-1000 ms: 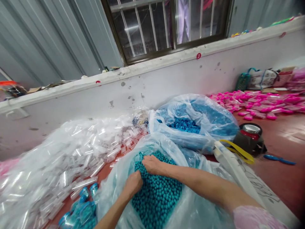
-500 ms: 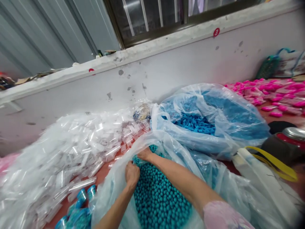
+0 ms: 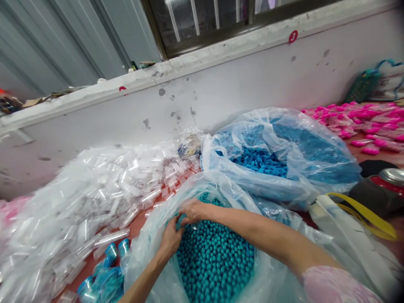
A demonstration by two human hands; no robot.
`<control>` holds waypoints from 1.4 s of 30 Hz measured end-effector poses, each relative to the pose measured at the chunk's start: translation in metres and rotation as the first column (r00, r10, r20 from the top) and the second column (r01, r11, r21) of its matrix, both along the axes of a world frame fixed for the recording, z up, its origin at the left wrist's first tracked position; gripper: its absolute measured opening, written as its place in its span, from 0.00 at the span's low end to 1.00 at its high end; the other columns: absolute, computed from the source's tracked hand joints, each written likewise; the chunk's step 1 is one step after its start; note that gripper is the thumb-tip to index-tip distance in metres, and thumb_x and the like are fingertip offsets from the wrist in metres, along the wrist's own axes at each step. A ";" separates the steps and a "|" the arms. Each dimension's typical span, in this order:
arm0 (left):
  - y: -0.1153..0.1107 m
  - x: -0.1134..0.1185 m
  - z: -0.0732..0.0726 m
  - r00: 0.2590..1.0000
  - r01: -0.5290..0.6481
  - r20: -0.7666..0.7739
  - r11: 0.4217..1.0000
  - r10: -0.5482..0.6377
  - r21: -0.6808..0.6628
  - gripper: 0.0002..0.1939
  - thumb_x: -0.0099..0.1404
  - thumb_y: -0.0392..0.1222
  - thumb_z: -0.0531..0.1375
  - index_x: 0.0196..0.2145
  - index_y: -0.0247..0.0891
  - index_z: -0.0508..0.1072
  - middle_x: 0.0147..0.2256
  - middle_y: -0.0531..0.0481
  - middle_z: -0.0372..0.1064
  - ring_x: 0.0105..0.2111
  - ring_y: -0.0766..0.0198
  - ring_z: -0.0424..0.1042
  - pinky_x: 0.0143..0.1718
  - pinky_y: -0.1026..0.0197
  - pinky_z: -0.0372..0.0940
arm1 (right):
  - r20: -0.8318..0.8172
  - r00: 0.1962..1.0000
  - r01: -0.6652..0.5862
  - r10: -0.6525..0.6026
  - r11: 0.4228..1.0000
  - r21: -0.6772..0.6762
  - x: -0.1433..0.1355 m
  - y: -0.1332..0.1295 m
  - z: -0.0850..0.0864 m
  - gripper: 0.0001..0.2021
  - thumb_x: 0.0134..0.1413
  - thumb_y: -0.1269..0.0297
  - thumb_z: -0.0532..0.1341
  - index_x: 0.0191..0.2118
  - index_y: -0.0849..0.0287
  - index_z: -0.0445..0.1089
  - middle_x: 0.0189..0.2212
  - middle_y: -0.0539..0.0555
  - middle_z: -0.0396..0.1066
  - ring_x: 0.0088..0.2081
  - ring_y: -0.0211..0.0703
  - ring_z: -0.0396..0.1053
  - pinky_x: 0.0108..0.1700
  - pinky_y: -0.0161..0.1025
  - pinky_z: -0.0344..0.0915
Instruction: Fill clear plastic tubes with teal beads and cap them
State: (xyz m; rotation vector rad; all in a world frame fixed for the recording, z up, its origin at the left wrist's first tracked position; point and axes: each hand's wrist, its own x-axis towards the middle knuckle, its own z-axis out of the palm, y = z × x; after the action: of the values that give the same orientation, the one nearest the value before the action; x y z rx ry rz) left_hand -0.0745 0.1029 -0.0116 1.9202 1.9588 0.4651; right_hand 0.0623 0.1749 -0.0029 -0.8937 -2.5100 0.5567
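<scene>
Over the large translucent plastic bag, my left hand and my right hand meet near its far left side. Between their closed fingers is a small clear-and-teal container, mostly covered by the fingers, so its full shape is hidden. Below them the bag is filled with round teal beads. My right forearm crosses above the beads, while my left arm reaches in over the bag's left side. Left of the bag lie several filled tubes with blue ends and a small heap of teal-filled packs.
A wide pile of clear plastic tubes covers the red surface at left. Behind stands a bag of blue pieces. Pink packed items lie far right, near a yellow strap. A white wall borders the back.
My right hand has lifted out of the beads and come left to my left hand. A small clear-and-teal container now shows between them. The view has shifted slightly.
</scene>
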 end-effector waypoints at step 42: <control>-0.091 0.046 0.029 0.954 0.209 0.197 0.972 -0.226 0.106 0.19 0.53 0.35 0.53 0.45 0.39 0.66 0.34 0.49 0.67 0.36 0.61 0.66 0.39 0.60 0.59 | -0.234 0.842 0.116 -0.486 0.587 -0.801 0.067 -0.129 0.005 0.03 0.45 0.70 0.51 0.30 0.59 0.59 0.25 0.47 0.61 0.24 0.38 0.67 0.19 0.33 0.64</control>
State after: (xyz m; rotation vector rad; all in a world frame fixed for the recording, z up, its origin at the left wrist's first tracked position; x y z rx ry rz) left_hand -0.0281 0.0121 0.0178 2.0198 1.5990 0.6652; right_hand 0.1293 0.0461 0.0022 -1.2822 -1.5905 1.5708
